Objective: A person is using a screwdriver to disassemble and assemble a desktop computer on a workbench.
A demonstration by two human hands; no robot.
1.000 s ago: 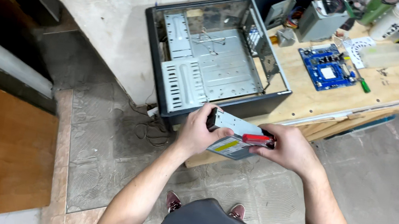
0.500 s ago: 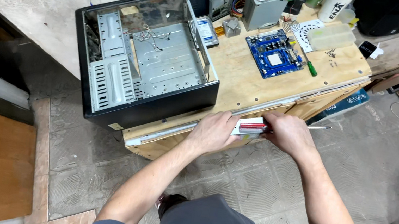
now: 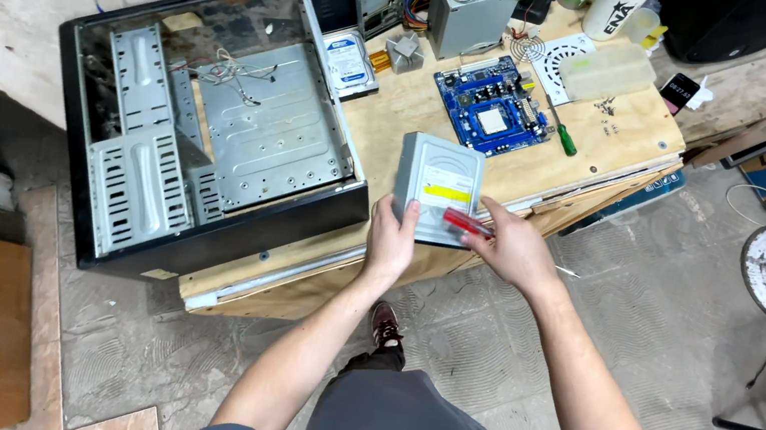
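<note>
I have the grey disc drive (image 3: 438,188) held up over the near edge of the wooden desk (image 3: 617,139), just right of the open black computer case (image 3: 214,129), which I take as my landmark. My left hand (image 3: 390,239) closes its grip on the drive's near left corner, thumb up on the top face and the fingers hidden underneath. My right hand (image 3: 511,249) is closed around the red-handled screwdriver (image 3: 468,223), whose handle lies across the drive's near right corner; I cannot tell from here where its tip rests. The drive's long axis runs away from me, roughly parallel to the case's right wall, with the yellow label facing up. The case's open side faces up, and its cavity lies to the left of the drive, so the left hand is the nearer one to it, while the right hand sits on the far side. Further from the case, beyond the drive, a blue circuit board (image 3: 491,116) lies flat on the desk, and a green-handled screwdriver (image 3: 562,136) lies just beside it.
</note>
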